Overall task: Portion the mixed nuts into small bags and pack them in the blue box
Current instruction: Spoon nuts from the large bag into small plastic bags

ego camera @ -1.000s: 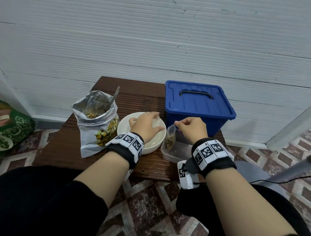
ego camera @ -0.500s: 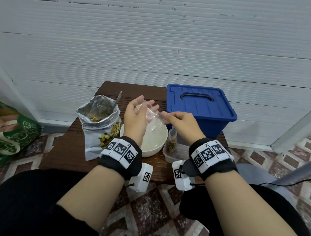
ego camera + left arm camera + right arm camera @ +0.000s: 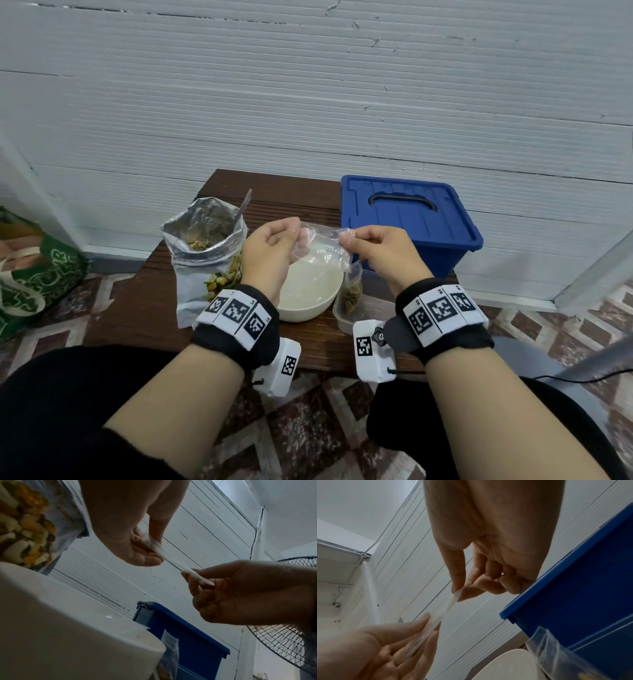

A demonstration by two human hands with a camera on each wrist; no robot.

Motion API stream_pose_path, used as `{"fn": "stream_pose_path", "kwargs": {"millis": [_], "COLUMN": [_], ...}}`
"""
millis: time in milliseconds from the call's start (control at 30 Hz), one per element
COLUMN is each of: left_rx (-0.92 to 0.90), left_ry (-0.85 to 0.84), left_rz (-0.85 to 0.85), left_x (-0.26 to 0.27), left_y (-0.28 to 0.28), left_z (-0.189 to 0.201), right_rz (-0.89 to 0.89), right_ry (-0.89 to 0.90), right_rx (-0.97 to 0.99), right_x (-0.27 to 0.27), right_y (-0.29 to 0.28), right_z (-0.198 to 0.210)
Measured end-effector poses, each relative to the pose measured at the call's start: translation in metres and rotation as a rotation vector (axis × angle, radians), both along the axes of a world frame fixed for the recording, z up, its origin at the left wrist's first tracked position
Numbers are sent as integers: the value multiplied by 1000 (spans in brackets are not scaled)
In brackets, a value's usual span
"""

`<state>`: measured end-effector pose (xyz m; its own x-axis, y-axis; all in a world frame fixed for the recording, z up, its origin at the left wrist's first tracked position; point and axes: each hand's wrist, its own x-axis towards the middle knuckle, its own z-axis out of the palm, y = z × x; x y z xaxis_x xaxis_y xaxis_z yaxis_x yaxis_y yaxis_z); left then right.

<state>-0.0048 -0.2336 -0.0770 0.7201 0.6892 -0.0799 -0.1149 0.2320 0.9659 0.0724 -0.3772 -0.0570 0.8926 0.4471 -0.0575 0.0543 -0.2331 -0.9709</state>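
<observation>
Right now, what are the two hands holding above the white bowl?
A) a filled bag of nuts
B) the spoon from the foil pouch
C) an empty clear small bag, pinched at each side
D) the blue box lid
C: the left hand and right hand each pinch a side of the empty clear small bag over the white bowl; the blue box stays lidded.

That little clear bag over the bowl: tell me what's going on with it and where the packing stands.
A person holds an empty clear plastic bag above the cream bowl, left hand and right hand each pinching one end of its top edge. The foil bag of mixed nuts stands open with a spoon in it. One filled bag sits in a clear tub. The blue box is lidded.
</observation>
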Motion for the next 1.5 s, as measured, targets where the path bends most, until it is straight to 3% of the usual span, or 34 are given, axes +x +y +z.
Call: {"fn": "stream_pose_path", "kwargs": {"millis": [167, 267, 400, 467, 533, 967, 1500], "left_rx": [-19, 405, 1098, 1300, 1375, 1089, 940], "left_ry": [-36, 89, 158, 189, 171, 65, 38], "left_rz": [-60, -105, -341, -388, -351, -220, -198], "left_x": [-1, -1, -5, -4, -3, 0, 0], "left_y": [-1, 1, 1, 1, 2, 3, 5], "left_z": [3, -1, -1, -3, -6, -8, -8], "right_rz": [-16, -17, -13, -3, 19, 44, -2], "right_ry": [-28, -51, -87, -84, -75, -17, -164], "right_rx": [-17, -38, -55, -58, -69, -64, -146], "right_x": [0, 0, 0, -1, -2, -2, -2], "right_y": [1, 0, -1, -1, -1, -3, 0], "right_z": [1, 1, 2, 3, 3, 9, 7]}}
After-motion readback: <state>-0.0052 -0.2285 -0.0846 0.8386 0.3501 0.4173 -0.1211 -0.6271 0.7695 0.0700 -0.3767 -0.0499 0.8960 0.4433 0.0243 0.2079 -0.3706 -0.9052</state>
